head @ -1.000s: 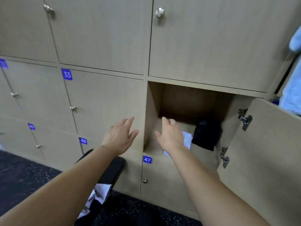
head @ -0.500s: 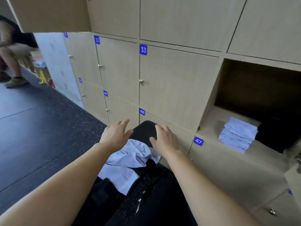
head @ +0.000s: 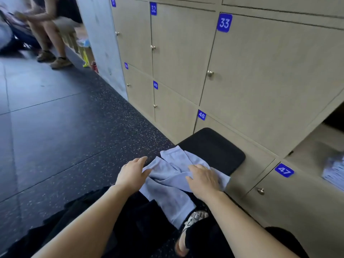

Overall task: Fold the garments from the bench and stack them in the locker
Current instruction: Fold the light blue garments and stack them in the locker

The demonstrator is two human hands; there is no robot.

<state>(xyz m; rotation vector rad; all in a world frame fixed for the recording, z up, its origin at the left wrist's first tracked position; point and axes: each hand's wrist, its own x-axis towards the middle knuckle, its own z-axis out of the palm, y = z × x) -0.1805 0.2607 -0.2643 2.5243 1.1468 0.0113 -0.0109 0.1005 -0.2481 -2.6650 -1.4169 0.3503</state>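
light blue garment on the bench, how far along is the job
Done: one folded pale stack sits in the open wooden locker. In hand: left hand and right hand rest on the crumpled light blue garment on the black padded bench. Left: fold and stack it.

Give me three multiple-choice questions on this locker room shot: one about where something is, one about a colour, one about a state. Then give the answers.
1. Where does the light blue garment lie?
A. on the black bench
B. inside a locker
C. on a hanger

2. What colour are the locker number tags?
A. red
B. blue
C. green

3. How is the door of locker 33?
A. wide open
B. missing
C. shut

Answers:
1 A, it lies crumpled across the black bench, one end hanging off.
2 B, each tag is blue with white digits.
3 C, it sits flush with its neighbours, with its knob facing out.
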